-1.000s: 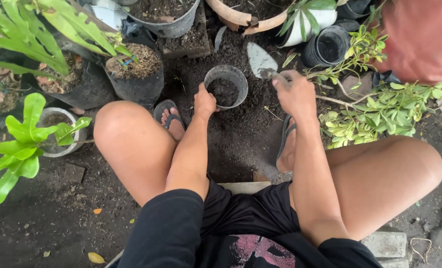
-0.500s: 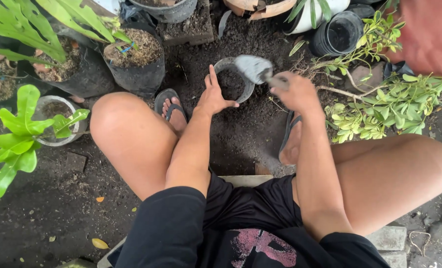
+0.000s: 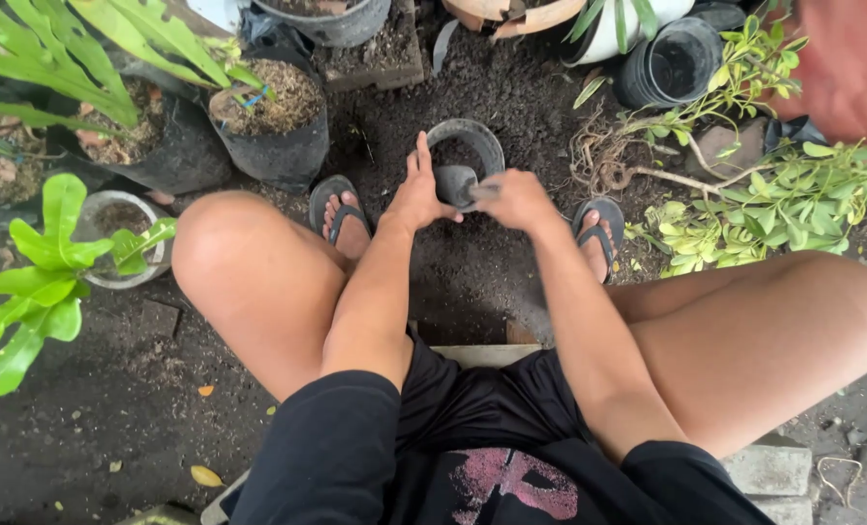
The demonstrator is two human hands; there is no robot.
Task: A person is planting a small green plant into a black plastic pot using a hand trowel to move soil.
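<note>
Right hand (image 3: 517, 199) clamps the stiff trowel (image 3: 456, 183) by its handle, while the open left hand (image 3: 416, 194) seemingly steadies the light pot (image 3: 465, 136).

Trowel (image 3: 456, 183): now down at the near rim of the pot (image 3: 464, 146), no longer raised beyond it.
Right hand (image 3: 516, 198): drawn in beside the left hand (image 3: 417, 197).
Left hand: fingers now spread.
</note>
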